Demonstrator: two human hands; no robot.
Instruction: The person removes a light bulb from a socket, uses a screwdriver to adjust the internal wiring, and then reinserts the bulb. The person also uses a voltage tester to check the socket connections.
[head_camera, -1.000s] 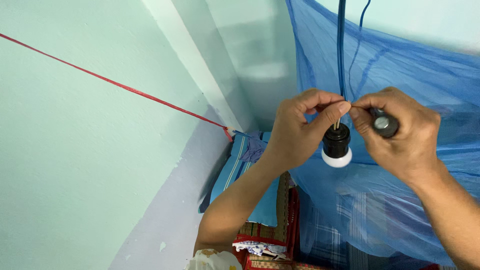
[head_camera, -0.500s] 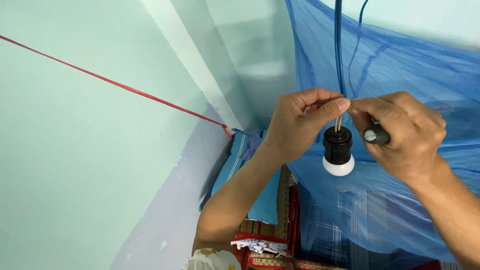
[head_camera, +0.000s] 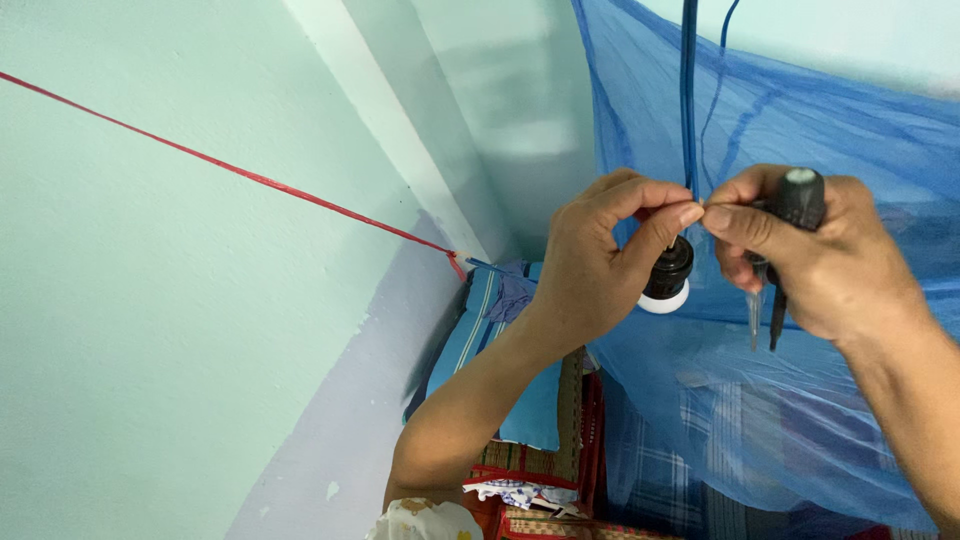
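Note:
A black lamp holder (head_camera: 668, 272) with a white lower rim hangs on a blue cable (head_camera: 688, 90) that comes down from above. My left hand (head_camera: 600, 260) wraps around the holder, its thumb and forefinger pinching the cable end just above it. My right hand (head_camera: 810, 250) meets those fingertips, pinching the same spot. In that hand's palm sits a black-handled screwdriver (head_camera: 790, 215), its shaft pointing down. The wire ends themselves are hidden between the fingertips.
A blue mosquito net (head_camera: 800, 400) hangs behind and below my hands. A red string (head_camera: 250, 178) runs across the pale green wall (head_camera: 150, 330) to the corner. Folded blue cloth (head_camera: 500, 340) and woven mats (head_camera: 560, 470) lie below.
The screwdriver has turned in my right hand, from lying sideways to handle up and shaft down. Both hands shifted slightly; the holder now sits more behind my left fingers.

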